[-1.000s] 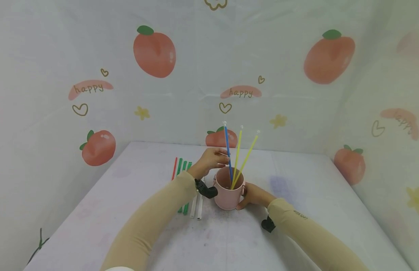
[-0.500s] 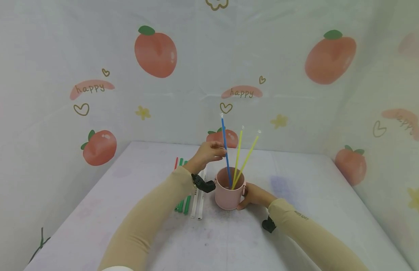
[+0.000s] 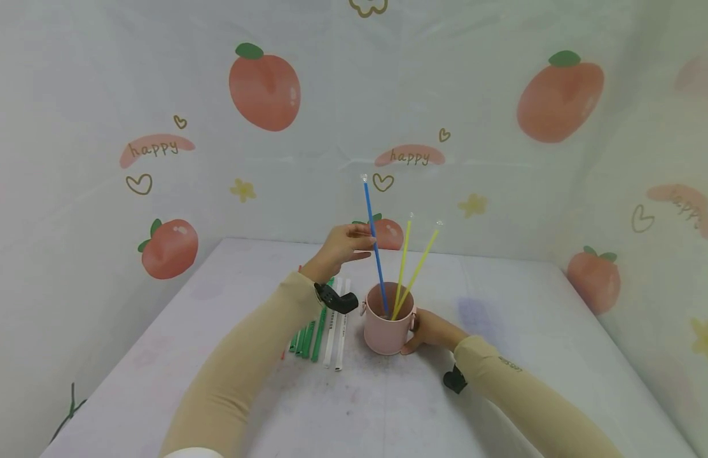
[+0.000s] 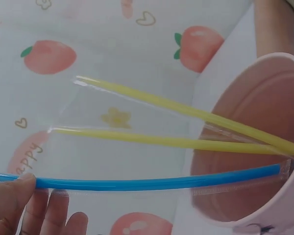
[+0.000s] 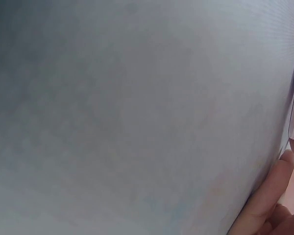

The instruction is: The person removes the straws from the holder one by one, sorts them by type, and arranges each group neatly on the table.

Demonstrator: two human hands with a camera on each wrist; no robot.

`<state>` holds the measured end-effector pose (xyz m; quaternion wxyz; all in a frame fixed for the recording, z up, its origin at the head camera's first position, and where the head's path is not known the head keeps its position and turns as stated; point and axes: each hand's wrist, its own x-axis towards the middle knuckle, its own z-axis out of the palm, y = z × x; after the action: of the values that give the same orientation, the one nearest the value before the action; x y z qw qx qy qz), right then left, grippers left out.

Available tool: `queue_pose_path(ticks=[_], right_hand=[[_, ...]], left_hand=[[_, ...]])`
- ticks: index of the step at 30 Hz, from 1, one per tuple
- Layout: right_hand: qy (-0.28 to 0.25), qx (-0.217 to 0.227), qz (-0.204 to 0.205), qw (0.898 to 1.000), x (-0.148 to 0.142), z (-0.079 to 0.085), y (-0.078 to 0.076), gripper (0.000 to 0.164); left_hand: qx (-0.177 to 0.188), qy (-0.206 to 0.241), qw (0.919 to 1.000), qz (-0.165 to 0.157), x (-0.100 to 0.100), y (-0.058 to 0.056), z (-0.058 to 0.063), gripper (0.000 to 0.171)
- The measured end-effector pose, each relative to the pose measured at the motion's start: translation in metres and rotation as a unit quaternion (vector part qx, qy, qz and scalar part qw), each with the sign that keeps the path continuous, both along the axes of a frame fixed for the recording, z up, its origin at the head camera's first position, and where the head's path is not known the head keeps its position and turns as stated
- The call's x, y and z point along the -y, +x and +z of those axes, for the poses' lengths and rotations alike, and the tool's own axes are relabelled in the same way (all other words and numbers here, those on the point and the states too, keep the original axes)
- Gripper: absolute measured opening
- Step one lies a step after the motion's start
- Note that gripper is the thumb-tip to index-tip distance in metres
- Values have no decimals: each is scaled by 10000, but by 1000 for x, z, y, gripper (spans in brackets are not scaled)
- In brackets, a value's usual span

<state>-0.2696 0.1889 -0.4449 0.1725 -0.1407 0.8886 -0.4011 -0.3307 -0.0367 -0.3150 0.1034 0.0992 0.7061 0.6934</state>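
My left hand (image 3: 338, 250) pinches a blue drinking straw (image 4: 122, 185) in a clear wrapper, between thumb and fingers. This straw leans left, and its lower end is inside the mouth of a pink bucket (image 3: 383, 338). Two wrapped yellow straws, one fairly upright (image 3: 404, 251) and one tilted right (image 3: 425, 255), stand in the same bucket. At the bucket's right side, my right hand (image 3: 434, 331) grips it low down, thumb near the base. The right wrist view shows little besides the table surface and some fingers (image 5: 267, 198) by the pink wall.
On the table left of the bucket lie several green straws (image 3: 319, 337), white wrapped straws (image 3: 340, 331) and a red straw (image 3: 282, 354), partly covered by the left arm. A printed cloth backdrop (image 3: 331, 95) rises behind the table.
My left hand has moved up and to the left, drawing the blue straw higher and tilting it left. The right hand, bucket and yellow straws have stayed in place.
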Motion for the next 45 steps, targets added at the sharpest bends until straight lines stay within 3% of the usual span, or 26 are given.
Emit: queue_pose_path(ticks=[6, 12, 18, 25, 31, 45], right_hand=[[-15, 6, -40, 10000, 0, -1, -1, 79], [-9, 36, -54, 10000, 0, -1, -1, 80], [-30, 52, -32, 10000, 0, -2, -1, 80], [4, 104, -55, 9999, -1, -2, -2, 83], [8, 100, -50, 9999, -1, -2, -2, 86], [-28, 166, -78, 9998, 0, 2, 2, 79]], left_hand=[[-48, 181, 9998, 117, 9, -2, 9, 27], [88, 276, 9994, 173, 20, -2, 17, 36], [90, 346, 9992, 188, 31, -5, 19, 40], [26, 397, 9990, 220, 43, -6, 16, 39], [87, 156, 9992, 348, 51, -8, 12, 39], [387, -226, 9970, 632, 72, -18, -8, 43]])
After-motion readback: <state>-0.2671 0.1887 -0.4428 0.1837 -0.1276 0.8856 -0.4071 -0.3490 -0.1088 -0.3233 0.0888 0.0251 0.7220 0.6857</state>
